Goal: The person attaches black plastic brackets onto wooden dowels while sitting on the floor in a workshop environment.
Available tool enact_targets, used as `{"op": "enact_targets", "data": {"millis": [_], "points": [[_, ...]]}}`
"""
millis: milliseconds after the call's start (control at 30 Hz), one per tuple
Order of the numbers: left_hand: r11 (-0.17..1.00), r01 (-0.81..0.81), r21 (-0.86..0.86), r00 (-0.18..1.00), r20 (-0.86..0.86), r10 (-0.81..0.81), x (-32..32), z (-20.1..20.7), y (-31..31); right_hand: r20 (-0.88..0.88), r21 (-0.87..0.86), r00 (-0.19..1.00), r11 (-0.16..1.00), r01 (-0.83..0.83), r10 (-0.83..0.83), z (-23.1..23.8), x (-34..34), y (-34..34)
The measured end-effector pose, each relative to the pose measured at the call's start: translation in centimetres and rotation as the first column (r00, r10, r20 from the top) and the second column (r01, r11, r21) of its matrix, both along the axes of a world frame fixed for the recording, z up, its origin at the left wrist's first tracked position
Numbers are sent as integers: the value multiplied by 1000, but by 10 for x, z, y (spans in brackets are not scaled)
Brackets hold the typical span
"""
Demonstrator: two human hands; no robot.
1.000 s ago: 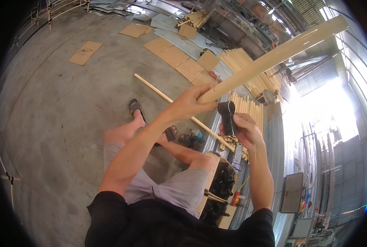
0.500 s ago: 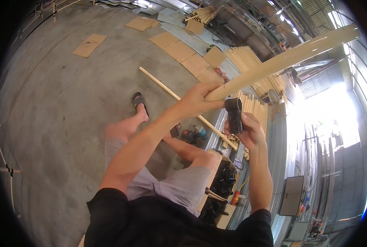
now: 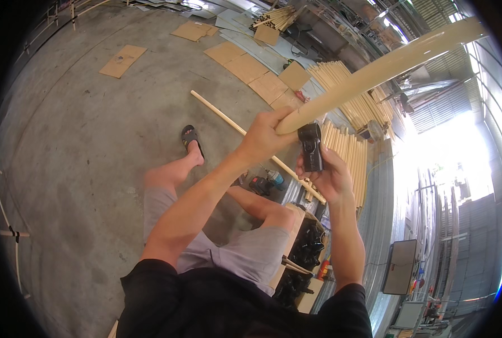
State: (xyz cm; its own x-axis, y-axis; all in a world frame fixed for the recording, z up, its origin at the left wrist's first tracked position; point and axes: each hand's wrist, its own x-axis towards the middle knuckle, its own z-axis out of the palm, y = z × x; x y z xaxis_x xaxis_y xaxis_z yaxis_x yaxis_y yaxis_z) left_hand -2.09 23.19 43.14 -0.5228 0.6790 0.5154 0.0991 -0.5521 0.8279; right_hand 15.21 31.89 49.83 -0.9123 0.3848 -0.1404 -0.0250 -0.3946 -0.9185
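My left hand (image 3: pixel 267 135) is wrapped round the near end of a long cream-coloured pipe (image 3: pixel 375 78), which slants up to the far right. In my right hand (image 3: pixel 334 176) is a black T-shaped pipe joint (image 3: pixel 311 147), gripped by its lower leg between thumb and fingers. The joint's ringed top sits close below the pipe, near my left fingers; whether the two touch I cannot tell. The pipe's near end is partly covered by my left hand.
Another cream pipe (image 3: pixel 228 123) lies across the floor past my feet, beside a blue and black power drill (image 3: pixel 273 179). Boxes of black joints (image 3: pixel 307 245) stand by my right thigh. Stacked cream pipes (image 3: pixel 349 93) and flattened cardboard (image 3: pixel 245 73) lie beyond.
My right hand and the black joint have moved slightly left and up. The pipe in my left hand has shifted a little, its far end rising.
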Motion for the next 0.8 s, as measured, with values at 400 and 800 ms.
{"op": "enact_targets", "data": {"millis": [400,800], "points": [[998,57,-13,997,-42,-58,-11,2,-4,51,-33,998,999,-20,22,-5,0,2],[983,181,4,981,66,-181,-12,0,-11,43,30,999,999,-35,33,0,-3,-11]]}}
